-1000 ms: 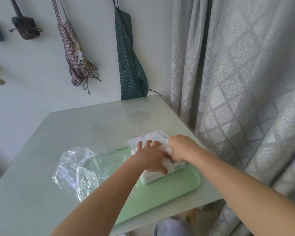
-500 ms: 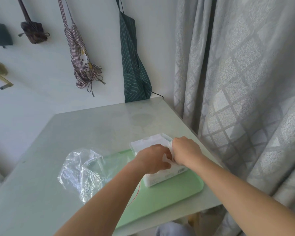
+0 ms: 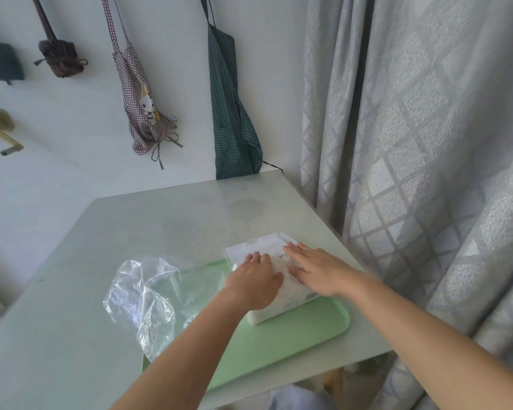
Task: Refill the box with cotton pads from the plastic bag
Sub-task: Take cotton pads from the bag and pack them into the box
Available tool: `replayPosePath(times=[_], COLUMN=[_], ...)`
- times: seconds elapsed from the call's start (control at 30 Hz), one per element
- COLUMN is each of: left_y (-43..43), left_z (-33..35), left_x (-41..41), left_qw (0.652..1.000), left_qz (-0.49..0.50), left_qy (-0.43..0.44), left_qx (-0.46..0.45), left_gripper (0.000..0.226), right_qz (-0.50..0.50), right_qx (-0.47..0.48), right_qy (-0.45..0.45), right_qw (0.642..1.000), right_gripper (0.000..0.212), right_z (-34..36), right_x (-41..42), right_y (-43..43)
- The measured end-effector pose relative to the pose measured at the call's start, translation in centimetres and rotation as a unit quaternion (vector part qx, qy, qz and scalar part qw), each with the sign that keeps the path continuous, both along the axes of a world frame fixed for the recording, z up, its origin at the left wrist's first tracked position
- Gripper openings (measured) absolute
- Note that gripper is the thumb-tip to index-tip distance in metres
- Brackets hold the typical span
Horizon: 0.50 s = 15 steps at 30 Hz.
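Note:
A white box stands on a light green tray near the table's right edge. White cotton pads fill its open top. My left hand lies flat on the pads at the box's left side, fingers straight. My right hand presses flat on the pads at the right side, fingers spread. A crumpled clear plastic bag lies on the tray's left end, apart from both hands. I cannot tell whether it holds any pads.
The pale table meets a white wall at the back, where a checked bag and a green striped apron hang. A grey patterned curtain hangs close along the table's right edge.
Both hands were curled and bunched over the middle of the box. They have opened and now lie flat, side by side, on the pads.

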<state>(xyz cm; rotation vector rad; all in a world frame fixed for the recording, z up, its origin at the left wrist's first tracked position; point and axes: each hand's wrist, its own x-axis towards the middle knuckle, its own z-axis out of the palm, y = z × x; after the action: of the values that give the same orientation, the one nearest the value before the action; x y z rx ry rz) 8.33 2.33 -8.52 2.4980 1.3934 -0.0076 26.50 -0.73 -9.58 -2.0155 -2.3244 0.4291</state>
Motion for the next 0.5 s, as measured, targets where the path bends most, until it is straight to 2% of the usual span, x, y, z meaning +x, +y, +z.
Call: replayPosePath(times=[0.1, 0.3, 0.4, 0.5], left_y=[0.4, -0.2, -0.4, 0.1], left_z=[-0.3, -1.4, -1.5, -1.1], left_x=[-1.4, 0.1, 0.9, 0.5], left_qw=[0.998, 0.975, 0.965, 0.973], left_qz=[-0.060, -0.105, -0.102, -0.115], left_qy=[0.028, 0.137, 0.176, 0.149], left_qx=[0.007, 0.140, 0.168, 0.133], left_gripper=[0.060, 0.060, 0.062, 0.059], right_qz=[0.019, 0.021, 0.006, 0.003], right_qx=[0.022, 0.013, -0.003, -0.018], right_qy=[-0.074, -0.107, -0.101, -0.066], right_qw=[0.997, 0.994, 0.995, 0.998], right_gripper=[0.062, 0.060, 0.059, 0.059], right_z=[-1.0, -1.5, -1.6, -1.7], right_x=[0.1, -1.3, -1.6, -1.3], right_y=[0.0, 0.0, 0.2, 0.5])
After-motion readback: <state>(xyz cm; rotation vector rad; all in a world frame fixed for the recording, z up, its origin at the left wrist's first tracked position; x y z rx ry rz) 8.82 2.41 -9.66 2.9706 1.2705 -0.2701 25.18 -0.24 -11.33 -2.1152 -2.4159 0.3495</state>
